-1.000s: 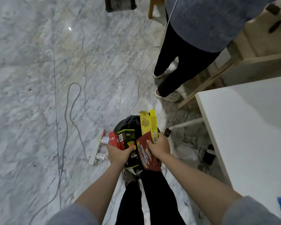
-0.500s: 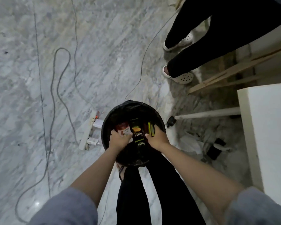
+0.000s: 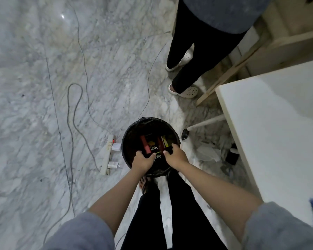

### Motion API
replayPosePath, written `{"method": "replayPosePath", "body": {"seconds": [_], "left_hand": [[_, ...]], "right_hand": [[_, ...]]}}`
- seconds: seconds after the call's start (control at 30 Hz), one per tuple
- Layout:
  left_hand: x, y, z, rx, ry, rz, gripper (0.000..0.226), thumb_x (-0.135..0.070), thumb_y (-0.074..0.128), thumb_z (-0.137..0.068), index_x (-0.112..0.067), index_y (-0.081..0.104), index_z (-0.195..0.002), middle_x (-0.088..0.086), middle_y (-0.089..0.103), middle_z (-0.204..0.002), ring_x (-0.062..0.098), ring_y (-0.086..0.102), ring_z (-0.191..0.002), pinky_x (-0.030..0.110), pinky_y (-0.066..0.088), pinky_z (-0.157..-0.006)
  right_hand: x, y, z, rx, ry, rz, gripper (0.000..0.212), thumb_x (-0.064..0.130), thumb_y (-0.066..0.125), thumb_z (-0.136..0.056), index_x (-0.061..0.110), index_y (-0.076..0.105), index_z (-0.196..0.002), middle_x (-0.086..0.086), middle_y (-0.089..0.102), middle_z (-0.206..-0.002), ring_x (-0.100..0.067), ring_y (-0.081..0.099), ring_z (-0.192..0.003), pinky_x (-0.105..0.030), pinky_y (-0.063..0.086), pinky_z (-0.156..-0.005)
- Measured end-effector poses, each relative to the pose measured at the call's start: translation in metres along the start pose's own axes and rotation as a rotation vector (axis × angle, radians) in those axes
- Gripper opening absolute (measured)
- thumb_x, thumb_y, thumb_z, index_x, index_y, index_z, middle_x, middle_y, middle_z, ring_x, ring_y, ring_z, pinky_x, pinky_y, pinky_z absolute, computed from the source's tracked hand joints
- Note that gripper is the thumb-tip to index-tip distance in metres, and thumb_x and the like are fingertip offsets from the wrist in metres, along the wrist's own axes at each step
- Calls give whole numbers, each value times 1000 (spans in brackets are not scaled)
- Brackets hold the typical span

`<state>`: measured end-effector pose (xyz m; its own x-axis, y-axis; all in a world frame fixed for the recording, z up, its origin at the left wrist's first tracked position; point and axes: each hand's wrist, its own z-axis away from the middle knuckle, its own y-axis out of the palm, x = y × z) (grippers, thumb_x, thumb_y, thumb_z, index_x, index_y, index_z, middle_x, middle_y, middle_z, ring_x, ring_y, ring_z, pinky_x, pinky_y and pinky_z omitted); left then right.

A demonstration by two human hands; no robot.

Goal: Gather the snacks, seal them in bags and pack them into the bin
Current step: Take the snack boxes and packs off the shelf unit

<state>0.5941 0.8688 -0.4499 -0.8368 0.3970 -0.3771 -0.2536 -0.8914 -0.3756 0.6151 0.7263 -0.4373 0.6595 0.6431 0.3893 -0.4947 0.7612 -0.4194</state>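
Fingers (image 3: 148, 156) curled on snack packets (image 3: 153, 144), fingertips hidden inside bin (image 3: 132, 127)

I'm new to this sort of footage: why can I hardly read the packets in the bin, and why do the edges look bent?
Head view: the black-lined bin is dim inside, so the snack packets held by the left hand and right hand look murky; the wide lens bows the white table edge; a small glare spot sits on the marble floor, top left.

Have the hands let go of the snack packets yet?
No. The left hand and the right hand both grip the snack packets, holding them down inside the black-lined bin.
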Motion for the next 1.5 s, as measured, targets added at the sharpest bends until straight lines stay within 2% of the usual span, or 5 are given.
{"method": "replayPosePath", "body": {"seconds": [0.3,0.57,0.93,1.33,1.5], "left_hand": [[-20,2,94,51,245,-37,79,-62,57,-72,-4,50,-124,13,63,-118,29,64,-102,44,53,-90],[-57,74,215,172,467,-57,48,-34,55,-93,-6,45,-132,3,54,-113,11,53,-88,30,42,-81],[11,303,415,450,705,-246,40,-26,54,-94,-12,50,-131,4,54,-126,15,49,-100,26,36,-83],[110,525,568,777,1003,-545,13,-20,57,-88,-11,64,-95,3,64,-85,22,61,-87,27,42,-69],[114,607,601,846,1015,-635,13,-18,55,-90,-13,62,-99,4,66,-98,18,60,-84,23,48,-66]], "right_hand": [[-17,-22,116,-263,-40,-588,55,31,50,-95,11,35,-144,-7,43,-147,-21,45,-131,-27,37,-101],[-98,-62,219,-599,-48,-1055,42,30,54,-93,11,51,-130,1,54,-126,-21,51,-122,-31,40,-99],[-360,-105,393,-1097,40,-1367,35,28,54,-93,17,55,-126,-1,59,-126,-18,56,-114,-31,43,-99],[-613,-93,531,-1570,302,-1557,24,19,54,-93,12,56,-116,4,59,-86,-7,55,-74,-25,41,-77],[-690,-99,544,-1619,461,-1530,28,23,57,-91,12,57,-117,-2,63,-98,-20,58,-93,-34,47,-87]]}}
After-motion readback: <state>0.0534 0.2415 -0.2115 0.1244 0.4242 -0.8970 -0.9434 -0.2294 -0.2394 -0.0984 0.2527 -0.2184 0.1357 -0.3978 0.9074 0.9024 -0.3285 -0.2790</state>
